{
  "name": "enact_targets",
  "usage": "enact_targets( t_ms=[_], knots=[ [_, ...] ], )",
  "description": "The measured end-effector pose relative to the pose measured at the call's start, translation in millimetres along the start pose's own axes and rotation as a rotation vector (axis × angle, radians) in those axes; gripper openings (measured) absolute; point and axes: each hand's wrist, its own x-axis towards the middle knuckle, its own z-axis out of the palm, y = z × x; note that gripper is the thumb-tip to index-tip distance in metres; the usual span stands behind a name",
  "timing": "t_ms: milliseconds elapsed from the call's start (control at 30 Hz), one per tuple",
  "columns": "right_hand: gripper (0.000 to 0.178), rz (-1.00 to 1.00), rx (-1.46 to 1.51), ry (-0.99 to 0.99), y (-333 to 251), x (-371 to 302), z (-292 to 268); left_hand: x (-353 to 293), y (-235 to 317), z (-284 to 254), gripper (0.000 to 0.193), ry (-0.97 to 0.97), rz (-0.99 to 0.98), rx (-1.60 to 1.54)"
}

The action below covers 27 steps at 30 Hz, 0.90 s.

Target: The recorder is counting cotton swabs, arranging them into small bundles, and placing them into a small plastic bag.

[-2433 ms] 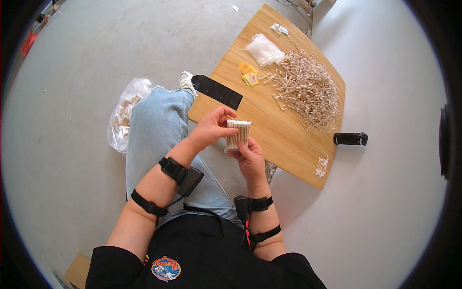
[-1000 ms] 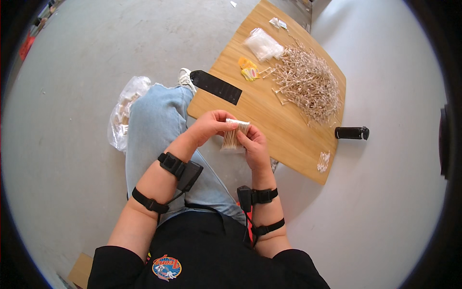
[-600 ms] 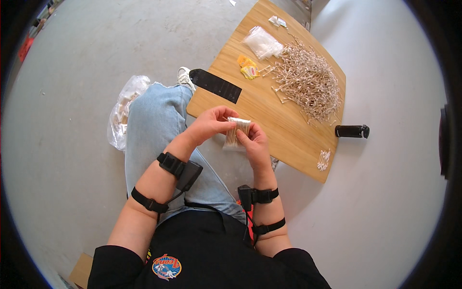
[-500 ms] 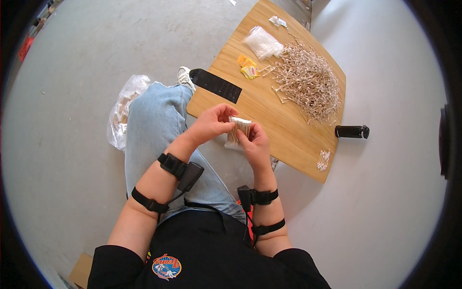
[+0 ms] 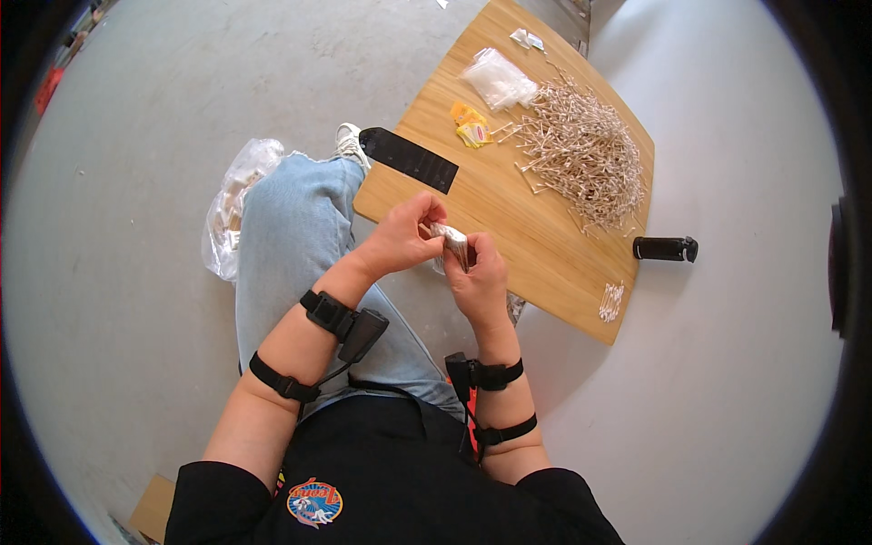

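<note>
Between my two hands, over the near edge of the wooden table, is a clear bag of cotton swabs (image 5: 451, 240), tipped so that its white top faces up. My left hand (image 5: 405, 234) pinches its left upper edge between thumb and fingers. Closed around its right side is my right hand (image 5: 479, 276), with the thumb on the near face. Part of the bag hides behind my fingers. A big heap of loose cotton swabs (image 5: 586, 150) lies on the far right of the table, and a small bunch of swabs (image 5: 611, 302) rests at the right corner.
On the wooden table (image 5: 509, 209) are a stack of clear plastic bags (image 5: 500, 79), yellow packets (image 5: 471, 125), small white-green packets (image 5: 527, 39) and a black plate (image 5: 409, 159). A black cylinder (image 5: 665, 249) stands out past the right edge. A filled plastic bag (image 5: 238, 209) sits left of my leg.
The bag of swabs has tilted, so its top now faces up more and less of the sticks shows. My hands have stayed on it with only small shifts.
</note>
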Motion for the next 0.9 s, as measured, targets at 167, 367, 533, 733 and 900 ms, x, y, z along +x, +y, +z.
enact_targets(
  t_ms=[167,367,533,733,900],
  knots=[
    [0.022,-0.008,0.028,-0.019,-2,2,-2,-1,3,0,0.027,0.012,0.031,0.071],
    [0.024,0.061,0.332,-0.061,7,5,1,1,-7,0,0.025,-0.033,-0.016,0.05],
    [0.025,0.266,0.712,-0.158,9,8,-6,3,-8,-5,0.026,-0.145,-0.154,-0.303],
    [0.029,0.402,1.011,-0.281,8,11,-16,2,2,-11,0.032,-0.216,-0.26,-0.563],
    [0.032,0.356,1.095,-0.285,10,11,-16,2,-1,-12,0.032,-0.232,-0.254,-0.634]
  ],
)
